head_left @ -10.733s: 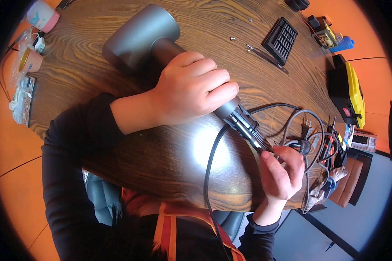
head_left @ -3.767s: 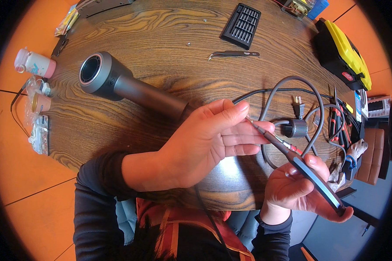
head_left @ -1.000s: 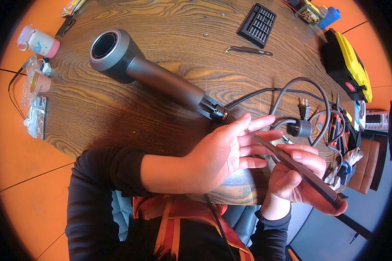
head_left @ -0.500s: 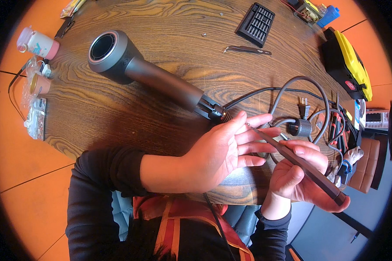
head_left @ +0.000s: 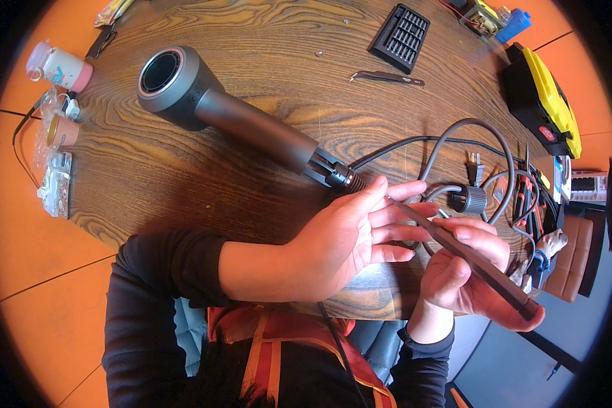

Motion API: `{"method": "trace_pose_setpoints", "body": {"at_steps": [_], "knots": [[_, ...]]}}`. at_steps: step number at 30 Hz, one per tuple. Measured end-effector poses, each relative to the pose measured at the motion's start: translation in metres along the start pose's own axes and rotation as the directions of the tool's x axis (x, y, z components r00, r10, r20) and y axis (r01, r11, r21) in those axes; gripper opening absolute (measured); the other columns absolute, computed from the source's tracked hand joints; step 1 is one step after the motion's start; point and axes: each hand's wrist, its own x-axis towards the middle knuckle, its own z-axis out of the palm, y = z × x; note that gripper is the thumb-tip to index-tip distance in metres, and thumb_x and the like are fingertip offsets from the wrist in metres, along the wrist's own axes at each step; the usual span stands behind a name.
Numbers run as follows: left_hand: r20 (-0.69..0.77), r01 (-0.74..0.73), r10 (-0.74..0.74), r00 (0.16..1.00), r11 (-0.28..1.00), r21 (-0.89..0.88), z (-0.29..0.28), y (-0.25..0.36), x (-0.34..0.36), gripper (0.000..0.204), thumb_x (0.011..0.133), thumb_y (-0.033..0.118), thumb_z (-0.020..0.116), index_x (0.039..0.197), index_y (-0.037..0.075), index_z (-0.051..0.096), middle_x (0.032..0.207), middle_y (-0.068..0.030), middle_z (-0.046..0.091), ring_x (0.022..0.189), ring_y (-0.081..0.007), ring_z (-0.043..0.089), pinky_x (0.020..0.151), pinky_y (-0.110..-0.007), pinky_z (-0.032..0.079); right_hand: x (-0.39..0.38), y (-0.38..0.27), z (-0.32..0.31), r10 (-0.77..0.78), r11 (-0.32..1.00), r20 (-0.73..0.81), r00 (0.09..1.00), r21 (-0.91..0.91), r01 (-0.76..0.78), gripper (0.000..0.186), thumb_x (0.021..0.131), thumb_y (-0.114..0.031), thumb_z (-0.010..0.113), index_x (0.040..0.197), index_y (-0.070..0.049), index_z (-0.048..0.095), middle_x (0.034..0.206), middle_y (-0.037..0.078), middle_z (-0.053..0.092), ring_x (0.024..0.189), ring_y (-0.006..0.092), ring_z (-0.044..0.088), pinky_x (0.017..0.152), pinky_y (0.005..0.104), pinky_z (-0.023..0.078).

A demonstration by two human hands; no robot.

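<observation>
A dark grey hair dryer (head_left: 245,126) lies across the middle of the wooden table, its black inner parts and coiled strain relief (head_left: 353,182) exposed at the handle's end, partly behind my left thumb. My left hand (head_left: 347,245) is turned palm up just right of the handle's end, fingers spread and slightly curved. My right hand (head_left: 469,279) grips a long dark screwdriver (head_left: 479,265) whose thin tip reaches among my left fingertips; whether anything tiny sits there is unclear. A grey cord (head_left: 483,123) loops beside both hands, with a plug (head_left: 474,170).
Bit case (head_left: 398,37) and tweezers (head_left: 386,78) lie at the back. A yellow-black toolbox (head_left: 537,102), pliers (head_left: 523,204) and other tools line the right. A bottle (head_left: 60,68), cup (head_left: 64,132) and plastic-wrapped items line the left edge (head_left: 88,224).
Earliest, my left hand wrapped round the dryer; now it is off it, spread beneath the screwdriver tip held by my right hand. Over the last second both hands have shifted only slightly.
</observation>
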Motion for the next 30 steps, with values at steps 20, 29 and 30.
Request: {"method": "trace_pose_setpoints", "body": {"at_steps": [20, 29, 30], "knots": [[-0.041, -0.214, 0.21, 0.977, 0.964, -0.158, -0.007, -0.013, -0.003, 0.038, 0.098, 0.038, 0.041, 0.108, 0.004, 0.055, 0.105, -0.0116, 0.063, 0.097, -0.0192, 0.059, 0.087, -0.033, 0.045, -0.015, 0.006, 0.019, -0.058, 0.998, -0.126, 0.99, -0.042, 0.053, 0.035, 0.084, -0.027, 0.069, 0.098, 0.001, 0.052, 0.088, 0.015, 0.063, 0.081, 0.0252, 0.066, 0.074, 0.0317, 0.053], [-0.137, -0.306, 0.288, 0.948, 0.941, -0.141, -0.008, -0.016, 0.003, 0.038, 0.101, 0.033, 0.036, 0.105, 0.001, 0.055, 0.1, -0.0115, 0.063, 0.09, -0.0189, 0.062, 0.08, -0.031, 0.05, -0.012, 0.02, 0.031, -0.101, 0.994, -0.086, 0.991, -0.058, 0.096, 0.031, 0.088, -0.026, 0.062, 0.098, 0.002, 0.052, 0.086, 0.017, 0.063, 0.081, 0.0274, 0.066, 0.075, 0.0348, 0.054], [-0.17, -0.302, 0.276, 0.946, 0.941, -0.154, -0.008, -0.017, 0.002, 0.038, 0.101, 0.033, 0.035, 0.105, 0.001, 0.055, 0.1, -0.0113, 0.063, 0.09, -0.0187, 0.062, 0.08, -0.031, 0.05, -0.012, 0.02, 0.032, -0.104, 0.993, -0.055, 0.993, -0.06, 0.101, 0.031, 0.088, -0.025, 0.063, 0.098, 0.002, 0.052, 0.086, 0.017, 0.063, 0.081, 0.0276, 0.066, 0.076, 0.0352, 0.054]]}}
